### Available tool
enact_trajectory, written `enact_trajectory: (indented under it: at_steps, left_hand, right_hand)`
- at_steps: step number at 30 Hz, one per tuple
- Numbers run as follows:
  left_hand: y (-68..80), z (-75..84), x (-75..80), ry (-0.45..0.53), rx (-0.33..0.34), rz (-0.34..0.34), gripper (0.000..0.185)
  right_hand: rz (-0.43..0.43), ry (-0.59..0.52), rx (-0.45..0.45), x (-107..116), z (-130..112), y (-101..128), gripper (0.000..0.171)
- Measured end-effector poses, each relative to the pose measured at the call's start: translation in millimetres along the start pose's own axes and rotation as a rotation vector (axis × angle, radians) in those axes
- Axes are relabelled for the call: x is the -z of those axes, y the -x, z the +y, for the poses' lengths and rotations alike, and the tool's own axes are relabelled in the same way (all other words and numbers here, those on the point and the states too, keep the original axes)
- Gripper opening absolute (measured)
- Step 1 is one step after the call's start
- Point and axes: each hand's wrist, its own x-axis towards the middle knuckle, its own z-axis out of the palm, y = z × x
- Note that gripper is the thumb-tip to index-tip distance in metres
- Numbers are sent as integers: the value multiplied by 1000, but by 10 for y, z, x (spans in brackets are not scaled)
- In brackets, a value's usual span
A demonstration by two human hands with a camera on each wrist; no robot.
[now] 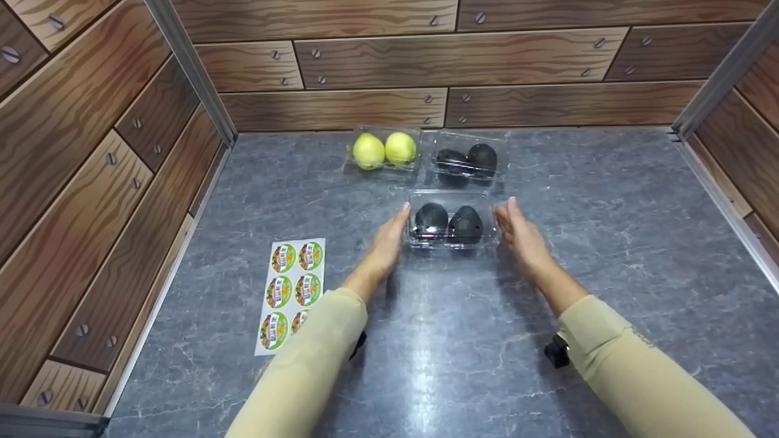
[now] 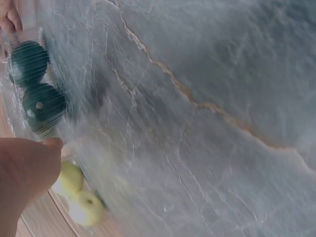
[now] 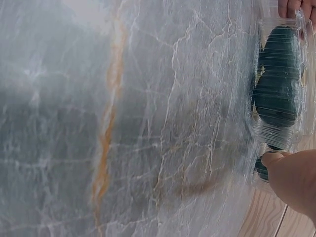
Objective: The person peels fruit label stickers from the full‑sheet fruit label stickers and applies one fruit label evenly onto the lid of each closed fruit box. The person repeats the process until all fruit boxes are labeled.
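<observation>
A clear plastic clamshell box (image 1: 453, 244) holds two dark avocados (image 1: 465, 225), which look dark green in the left wrist view. On its left side is my left hand (image 1: 386, 243), fingers straight and thumb up by the box wall. My right hand (image 1: 524, 240) stands at the opposite side, its fingers also extended. The box sits between both palms; whether each hand touches it I cannot tell. In the right wrist view the avocados (image 3: 277, 98) show through the ribbed plastic wall.
Behind stand two more clear boxes: one with yellow-green round fruits (image 1: 400, 148), one with dark avocados (image 1: 482, 159). A sheet of round fruit stickers (image 1: 293, 292) lies left, partly under my left sleeve. Wood-patterned panels (image 1: 371, 64) enclose the grey marbled table (image 1: 639, 243).
</observation>
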Motion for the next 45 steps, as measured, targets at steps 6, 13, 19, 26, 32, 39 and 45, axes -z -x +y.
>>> enact_trajectory:
  at_steps: [6, 13, 19, 26, 32, 39, 45]
  left_hand:
    - [16, 5, 207, -52, -35, 6, 75]
    - [4, 75, 681, -104, -52, 84, 70]
    - [62, 117, 1104, -103, -36, 166, 69]
    - [189, 114, 1522, -163, -78, 246, 61]
    - [304, 64, 1757, -260, -7, 334, 55]
    - [435, -73, 1932, -354, -5, 386, 43]
    - [545, -205, 2021, -399, 37, 402, 43]
  right_hand:
    - [95, 79, 34, -33, -39, -10, 79]
    - [288, 201, 65, -98, -135, -4, 73]
    - [303, 237, 138, -194, -217, -3, 73]
    - [305, 323, 271, -367, -316, -17, 69]
    - [324, 361, 392, -538, -415, -22, 66]
    - [309, 402, 488, -850, -561, 6, 64]
    - [210, 398, 498, -1181, -671, -2, 64]
